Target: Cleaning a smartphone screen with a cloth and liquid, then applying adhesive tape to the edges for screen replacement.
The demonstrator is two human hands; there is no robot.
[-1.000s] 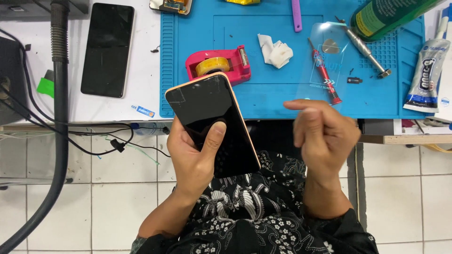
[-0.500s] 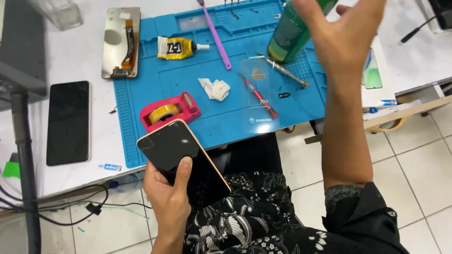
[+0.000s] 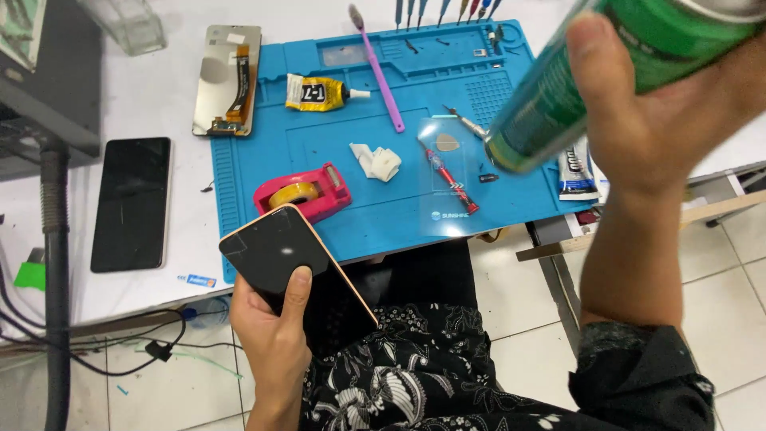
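1. Black phone [image 3: 132, 203], face up on the white table [image 3: 171, 96], well apart from the hands. I judge it is parked there out of the working area.
2. Bare screen panel [image 3: 226, 78] with its flex cable showing, lying just off the blue mat's upper left corner; set back side up, likely to spare the glass.
3. My left hand [image 3: 275, 339], below the table edge, fingers wrapped under a dark phone with a gold rim [image 3: 291, 271] and the thumb pressed on its glass. The phone is tilted, its top corner overlapping the mat's near edge, screen towards me so the face can be seen.
4. Pink tape dispenser [image 3: 306, 194] with a yellow roll, just beside the held phone's top.
5. Blue work mat [image 3: 383, 219], bearing a yellow glue tube [image 3: 319, 92], a purple brush [image 3: 379, 68], a crumpled white wipe [image 3: 377, 162], a red-handled tool [image 3: 448, 177] and a clear protective film [image 3: 444, 179] lying over that tool. All are near centre, within reach.
6. My right hand [image 3: 670, 104], raised above the mat's right side, closed round a green spray can [image 3: 582, 72]. The can is blurred and tipped, its base end towards the mat.
7. Small grey tube [image 3: 576, 172], at the mat's right edge under the can.
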